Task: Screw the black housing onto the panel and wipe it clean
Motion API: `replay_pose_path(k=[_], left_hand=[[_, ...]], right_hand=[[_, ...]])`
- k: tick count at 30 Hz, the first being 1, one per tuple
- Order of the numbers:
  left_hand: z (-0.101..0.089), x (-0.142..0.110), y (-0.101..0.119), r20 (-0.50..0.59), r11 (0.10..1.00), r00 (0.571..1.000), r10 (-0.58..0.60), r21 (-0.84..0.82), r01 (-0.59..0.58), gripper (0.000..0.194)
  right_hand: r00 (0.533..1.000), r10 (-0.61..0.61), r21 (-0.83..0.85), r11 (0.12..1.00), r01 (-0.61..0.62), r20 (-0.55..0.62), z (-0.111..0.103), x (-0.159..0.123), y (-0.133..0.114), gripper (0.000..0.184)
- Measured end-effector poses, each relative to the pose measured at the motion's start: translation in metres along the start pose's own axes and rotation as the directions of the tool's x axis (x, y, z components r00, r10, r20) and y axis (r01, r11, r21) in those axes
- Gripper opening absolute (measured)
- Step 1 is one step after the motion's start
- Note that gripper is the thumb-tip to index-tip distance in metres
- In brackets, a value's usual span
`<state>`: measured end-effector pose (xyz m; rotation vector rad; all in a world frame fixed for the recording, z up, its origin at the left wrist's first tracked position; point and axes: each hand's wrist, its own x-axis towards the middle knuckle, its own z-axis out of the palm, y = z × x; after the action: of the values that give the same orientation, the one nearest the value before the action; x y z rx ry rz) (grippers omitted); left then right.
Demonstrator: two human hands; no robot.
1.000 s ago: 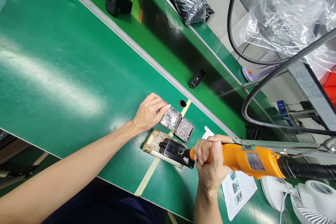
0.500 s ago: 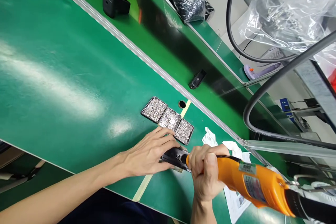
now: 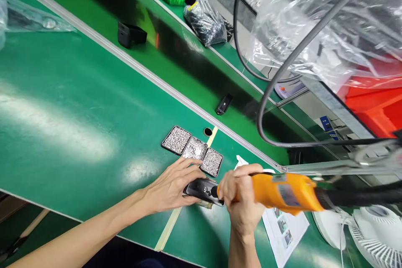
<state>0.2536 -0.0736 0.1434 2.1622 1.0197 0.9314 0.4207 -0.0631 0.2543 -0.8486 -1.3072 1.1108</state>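
Note:
My left hand [image 3: 177, 182] grips a black plastic part [image 3: 201, 187] by its left end, fingers on the far edge and thumb on the near side. The part lies in a recess-like piece, mostly hidden, on the green bench. In my right hand [image 3: 243, 190] is an orange electric screwdriver [image 3: 282, 192], its tip pointing left at the part's inner face. Whether the bit touches a screw, I cannot tell. Just beyond my left fingers lie three small square trays of screws: a left tray [image 3: 176, 139], a middle tray [image 3: 195, 148] and a right tray [image 3: 212, 162].
A metal rail [image 3: 150, 78] crosses the bench; past it lie a black housing [image 3: 132, 34] and a small black part [image 3: 224, 104]. A printed sheet [image 3: 287, 234] and a white fan [image 3: 377, 234] are at right. A thick cable [image 3: 262, 109] loops above.
The view has shifted. The screwdriver's body has swung to lie more level in the picture, with its tip still at the black part. My left hand keeps its hold.

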Motion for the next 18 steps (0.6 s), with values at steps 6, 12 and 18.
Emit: replay_pose_path(k=[6,12,18], left_hand=[[-0.001,0.001,0.011,0.066,0.991,0.998,-0.022,0.134,0.013,0.042],[0.021,0.014,0.029,0.094,0.984,0.995,0.022,0.175,-0.038,0.043],[0.003,0.015,0.042,0.003,0.724,0.858,-0.513,-0.536,0.435,0.051]], right_hand=[[0.954,-0.187,-0.207,0.968,0.139,-0.234,-0.025,0.052,0.009,0.018],[0.982,-0.136,-0.471,0.880,0.059,-0.131,-0.071,0.079,0.056,0.054],[0.950,-0.113,-0.756,0.635,-0.156,-0.290,-0.139,0.026,0.072,0.037]])
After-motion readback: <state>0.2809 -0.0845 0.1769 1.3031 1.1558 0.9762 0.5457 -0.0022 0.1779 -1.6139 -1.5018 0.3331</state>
